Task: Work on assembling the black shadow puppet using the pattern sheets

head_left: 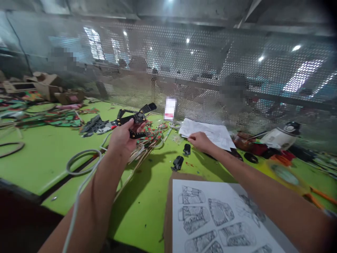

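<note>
Black jointed pieces (135,121), studded with small brass-coloured rivets, are held in the left hand (122,138), which is raised above the green surface (47,158) with fingers closed round the lower part; the upper arms of the assembly fan out beyond the fingertips. Nearest the viewer, below and between both forearms, a printed sheet (221,218) of outlined patterned shapes lies on a brown board (168,211). A white cord (81,165) loops on the surface just left of the left wrist and trails back along the forearm. Between the two hands, two small black clips (181,158) sit on the surface, apart from either hand. The right hand (201,140) is lowered to the surface, fingers curled and pinched together at the near edge of a white paper (207,133) bearing line drawings; whether anything is gripped cannot be determined. Directly beyond the left hand lies a pile of red-and-green patterned cut-outs (154,135) with thin sticks. Right of the right hand stand a dark red container (243,142) and a white appliance (283,135). Farther left, coloured offcuts (52,117) are scattered. A perforated metal screen (210,70) closes the far side.
</note>
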Demonstrator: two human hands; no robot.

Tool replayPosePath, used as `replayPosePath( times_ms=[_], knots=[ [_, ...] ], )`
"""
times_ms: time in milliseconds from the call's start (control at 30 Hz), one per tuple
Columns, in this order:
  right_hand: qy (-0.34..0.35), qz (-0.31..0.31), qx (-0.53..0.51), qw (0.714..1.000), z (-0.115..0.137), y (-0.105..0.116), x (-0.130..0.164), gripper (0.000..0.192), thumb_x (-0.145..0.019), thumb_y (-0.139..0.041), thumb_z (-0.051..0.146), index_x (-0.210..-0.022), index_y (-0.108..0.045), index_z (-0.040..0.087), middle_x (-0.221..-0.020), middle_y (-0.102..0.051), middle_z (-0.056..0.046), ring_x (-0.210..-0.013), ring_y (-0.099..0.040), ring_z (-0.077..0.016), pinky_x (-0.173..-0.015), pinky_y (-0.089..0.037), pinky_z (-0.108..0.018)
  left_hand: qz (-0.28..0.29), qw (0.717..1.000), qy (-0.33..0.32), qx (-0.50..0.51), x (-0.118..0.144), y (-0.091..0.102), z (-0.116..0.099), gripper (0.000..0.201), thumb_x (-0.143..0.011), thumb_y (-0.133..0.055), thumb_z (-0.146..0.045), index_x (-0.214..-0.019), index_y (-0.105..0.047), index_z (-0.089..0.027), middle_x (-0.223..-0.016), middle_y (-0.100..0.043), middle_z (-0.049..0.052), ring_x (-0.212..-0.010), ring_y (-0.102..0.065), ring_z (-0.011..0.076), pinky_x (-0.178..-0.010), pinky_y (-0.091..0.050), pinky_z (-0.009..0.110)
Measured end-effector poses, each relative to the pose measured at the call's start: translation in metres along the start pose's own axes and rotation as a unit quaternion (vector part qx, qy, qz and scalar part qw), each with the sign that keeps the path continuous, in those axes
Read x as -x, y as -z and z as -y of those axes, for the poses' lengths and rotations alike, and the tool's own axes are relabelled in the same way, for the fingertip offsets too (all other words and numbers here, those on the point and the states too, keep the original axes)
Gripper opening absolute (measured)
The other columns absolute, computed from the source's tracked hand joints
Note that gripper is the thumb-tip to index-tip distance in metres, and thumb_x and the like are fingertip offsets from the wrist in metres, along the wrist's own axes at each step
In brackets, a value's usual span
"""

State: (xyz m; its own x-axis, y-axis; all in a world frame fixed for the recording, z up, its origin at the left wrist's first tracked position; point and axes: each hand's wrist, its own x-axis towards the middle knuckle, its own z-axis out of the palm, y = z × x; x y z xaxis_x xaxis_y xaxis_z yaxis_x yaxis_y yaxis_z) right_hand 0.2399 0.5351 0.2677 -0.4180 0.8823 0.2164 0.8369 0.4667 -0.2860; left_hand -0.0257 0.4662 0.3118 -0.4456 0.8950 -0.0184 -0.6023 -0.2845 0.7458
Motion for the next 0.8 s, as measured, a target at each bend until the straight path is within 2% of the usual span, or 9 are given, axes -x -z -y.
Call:
replayPosePath(
  times_ms=[133,200,300,467,600,800],
  knots=[
    [0.021,0.043,0.084,0.995,0.013,-0.019,-0.005,0.025,-0.085,-0.050,0.019,-0.095,-0.073,0.013,-0.098,-0.070,-0.013,-0.090,-0.061,-0.0229,-0.076,-0.043,-0.028,-0.007,0.998,-0.062,0.018,0.003,0.001,0.000,0.018,-0.093,-0.044,-0.008,-0.090,-0.060,0.000,-0.077,-0.071,0.014,-0.077,-0.069,0.0175,-0.072,-0.056,0.026],
    [0.033,0.052,0.128,0.990,0.023,-0.027,-0.010,0.027,-0.086,-0.051,0.020,-0.104,-0.069,0.012,-0.109,-0.064,-0.018,-0.103,-0.055,-0.0278,-0.081,-0.043,-0.032,-0.011,0.998,-0.055,0.023,0.004,0.000,0.002,0.020,-0.093,-0.044,-0.008,-0.090,-0.061,0.002,-0.075,-0.070,0.015,-0.077,-0.070,0.0188,-0.072,-0.056,0.027],
    [0.045,0.069,0.182,0.980,0.031,-0.034,-0.019,0.027,-0.082,-0.053,0.015,-0.105,-0.066,0.011,-0.117,-0.057,-0.022,-0.113,-0.045,-0.0326,-0.086,-0.042,-0.037,-0.008,0.999,-0.031,0.030,0.003,0.000,0.005,0.021,-0.093,-0.043,-0.007,-0.089,-0.061,0.002,-0.076,-0.070,0.016,-0.077,-0.070,0.0202,-0.071,-0.056,0.028],
    [0.050,0.113,0.221,0.967,0.025,-0.035,-0.035,0.028,-0.077,-0.059,0.021,-0.100,-0.069,0.009,-0.112,-0.059,-0.022,-0.109,-0.048,-0.0335,-0.081,-0.046,-0.036,0.006,1.000,-0.027,0.011,0.004,-0.001,0.008,0.023,-0.092,-0.043,-0.008,-0.083,-0.063,-0.002,-0.076,-0.071,0.015,-0.074,-0.070,0.0195,-0.065,-0.057,0.026],
    [0.060,0.148,0.224,0.961,0.020,-0.033,-0.046,0.033,-0.081,-0.056,0.031,-0.100,-0.071,0.009,-0.106,-0.064,-0.021,-0.106,-0.054,-0.0312,-0.075,-0.047,-0.031,-0.002,1.000,-0.008,-0.007,0.009,-0.005,0.013,0.023,-0.090,-0.045,-0.008,-0.078,-0.064,-0.004,-0.072,-0.071,0.014,-0.070,-0.071,0.0200,-0.064,-0.059,0.027],
    [0.091,0.170,0.217,0.957,0.019,-0.027,-0.044,0.035,-0.086,-0.053,0.036,-0.097,-0.072,0.009,-0.104,-0.067,-0.020,-0.099,-0.060,-0.0271,-0.075,-0.046,-0.028,0.008,1.000,0.005,-0.022,0.012,-0.005,0.020,0.020,-0.089,-0.046,-0.008,-0.081,-0.064,-0.004,-0.076,-0.072,0.014,-0.071,-0.071,0.0211,-0.066,-0.060,0.031]
  ],
)
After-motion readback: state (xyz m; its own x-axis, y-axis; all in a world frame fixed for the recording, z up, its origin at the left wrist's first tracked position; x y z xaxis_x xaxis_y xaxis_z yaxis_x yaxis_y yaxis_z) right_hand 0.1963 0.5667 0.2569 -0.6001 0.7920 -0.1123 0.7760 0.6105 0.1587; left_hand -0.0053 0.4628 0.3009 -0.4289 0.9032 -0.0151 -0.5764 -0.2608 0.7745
